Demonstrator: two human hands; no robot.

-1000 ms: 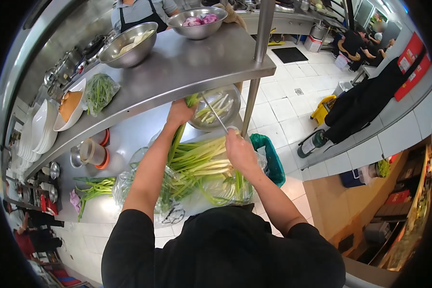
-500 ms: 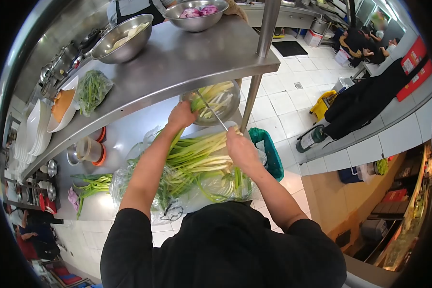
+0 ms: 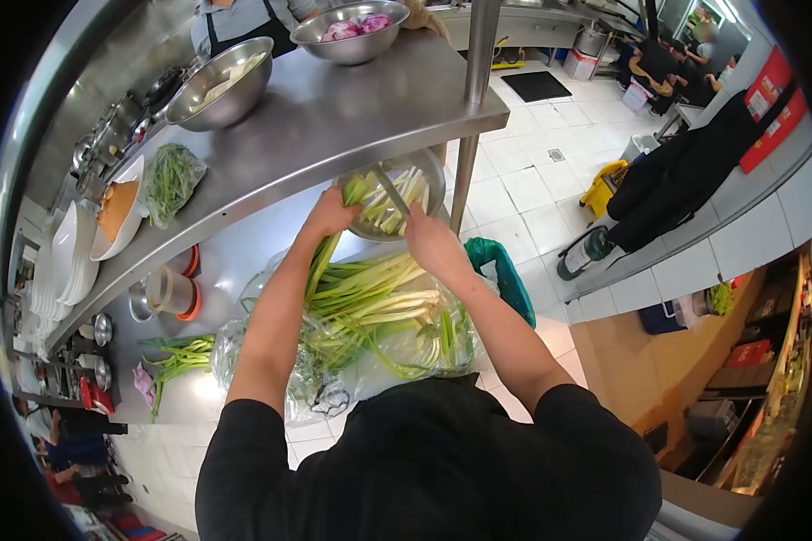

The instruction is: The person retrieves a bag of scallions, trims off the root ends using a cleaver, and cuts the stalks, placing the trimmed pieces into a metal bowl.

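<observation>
Left hand [image 3: 332, 216] is wrapping its fingers round a small bunch of held stalks [image 3: 355, 189]; right hand [image 3: 433, 242] is clamping a knife [image 3: 392, 189], its handle hiding under the fingers. From my remote station I am placing the held stalks at the far side of the work table [image 3: 244, 243]: one end is jutting over the left part of a steel bowl [image 3: 441, 185], the other is trailing back towards the near side. Pale pieces [image 3: 412, 187] are lying in the bowl, and the blade is slanting above them, just right of the jutting end; I cannot tell whether it is touching. Nearer, a loose pile of stalks [image 3: 370, 288] is spreading across clear plastic [image 3: 244, 338]. Handling estimate: I am expecting light weight, fairly firm stems, softer leaves, and some slip if wet; hard squeezing would probably bruise them. I am favouring a snug hold round the whole bunch, behind the jutting end, with fingertips tucked away from the edge.
</observation>
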